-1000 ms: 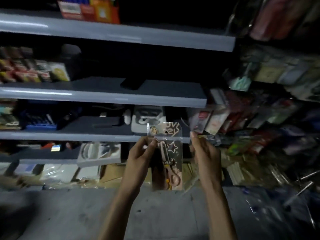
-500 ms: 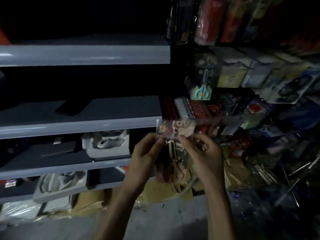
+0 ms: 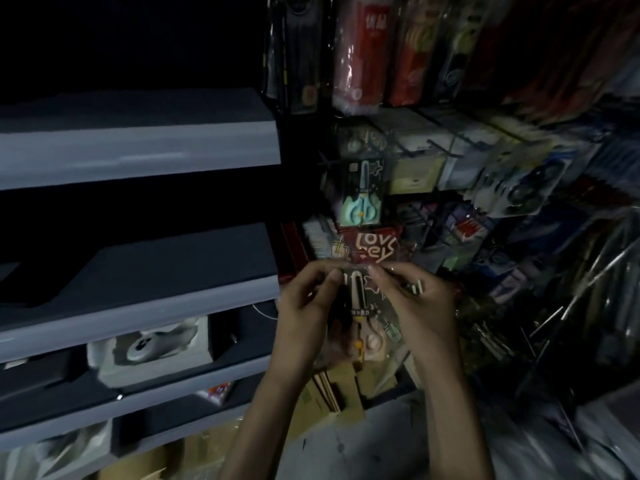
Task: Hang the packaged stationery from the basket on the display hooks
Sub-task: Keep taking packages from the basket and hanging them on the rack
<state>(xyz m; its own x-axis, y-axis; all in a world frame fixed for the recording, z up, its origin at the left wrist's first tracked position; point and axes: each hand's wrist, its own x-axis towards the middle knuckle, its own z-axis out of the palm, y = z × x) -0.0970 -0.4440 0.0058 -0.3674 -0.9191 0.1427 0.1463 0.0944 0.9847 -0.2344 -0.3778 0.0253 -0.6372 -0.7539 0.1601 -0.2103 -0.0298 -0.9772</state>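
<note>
**Scissors pack up at the rack, both hands on it**

I had the scissors pack [image 3: 364, 296] right in front of me, pinched from either side just under its printed header card. My left hand [image 3: 304, 306] took the left edge and my right hand [image 3: 419, 306] took the right. The fingers [image 3: 381, 273] of both hands were curled in tight on the plastic and held nothing else.

The pack stood upright, with its long axis running top to bottom: header up, pink handles down towards the floor. The hang hole was too dim and blurred for me to make out.

Here was the relation that mattered. The display hooks [image 3: 433, 148] lay above and ahead of my hands, on the panel to the right of the grey shelves [image 3: 138, 150]. A teal scissors pack [image 3: 362, 194] hung just above my header, its foot close to the header's top edge. To my eye, that made it the matching peg. Both hands sat level, though the right was on the rack's side and so the nearer one to steer.

I judged the next move to be a lift up and forward, with the pack upright so the header met the hook tip squarely. The basket was out of view.
</note>
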